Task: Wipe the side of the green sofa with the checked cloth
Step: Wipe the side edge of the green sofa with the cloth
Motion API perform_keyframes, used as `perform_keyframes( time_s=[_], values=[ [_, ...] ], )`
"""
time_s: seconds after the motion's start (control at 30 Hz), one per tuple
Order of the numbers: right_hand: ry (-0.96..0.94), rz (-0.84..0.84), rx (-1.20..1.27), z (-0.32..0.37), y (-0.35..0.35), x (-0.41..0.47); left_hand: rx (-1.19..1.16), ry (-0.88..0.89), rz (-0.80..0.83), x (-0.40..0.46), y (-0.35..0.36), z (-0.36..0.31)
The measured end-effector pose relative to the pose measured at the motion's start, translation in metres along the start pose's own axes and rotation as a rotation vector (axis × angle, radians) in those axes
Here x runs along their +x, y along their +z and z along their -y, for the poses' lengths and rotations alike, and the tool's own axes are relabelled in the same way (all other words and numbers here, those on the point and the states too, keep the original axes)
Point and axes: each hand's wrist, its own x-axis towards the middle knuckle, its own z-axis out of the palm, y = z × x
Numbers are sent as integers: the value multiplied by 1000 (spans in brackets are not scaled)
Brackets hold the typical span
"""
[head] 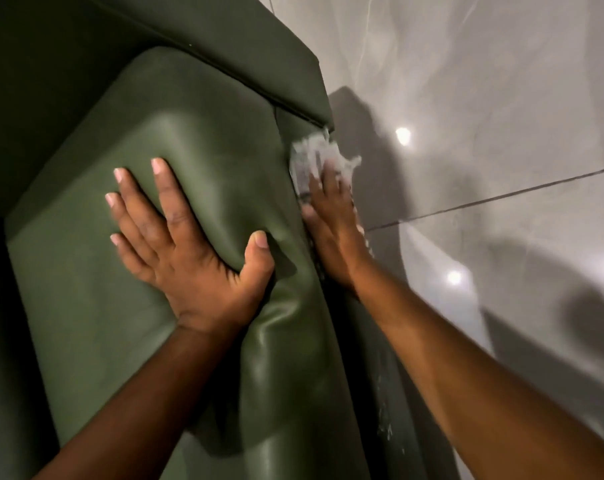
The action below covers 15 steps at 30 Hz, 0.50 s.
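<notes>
The green sofa [86, 306] fills the left and middle of the head view, seen from above. My left hand [186, 247] lies flat on its seat cushion with fingers spread, pressing a dent into the leather. My right hand [331, 226] is pressed flat against the sofa's outer side, just over the cushion's right edge, holding the checked cloth [311, 161] against it. The pale grey-and-white cloth is blurred and sticks out beyond my fingertips, near the corner under the sofa's back. White streaks mark the sofa's side lower down [385, 420].
A glossy grey tiled floor [501, 168] lies to the right of the sofa, with a dark grout line and bright light reflections. The sofa's backrest [224, 36] runs along the top. The far left is dark.
</notes>
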Motion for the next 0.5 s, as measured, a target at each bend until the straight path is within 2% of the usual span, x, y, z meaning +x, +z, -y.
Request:
perform_keyframes(
  time_s=[0.07, 0.17, 0.27, 0.37, 0.5],
  values=[
    [9, 14, 0, -11, 8, -35, 1, -23, 24, -2, -4, -4],
    [-13, 51, -58, -14, -4, -20, 5, -29, 129, 3, -12, -9],
    [-123, 37, -41, 2, -9, 16, 43, 113, 353, -12, -43, 20],
    [-89, 10, 9, -1, -6, 28, 87, 179, 565, -84, -80, 43],
    [-29, -2, 82, -14, 1, -20, 29, 58, 465, -123, -76, 41]
  ],
)
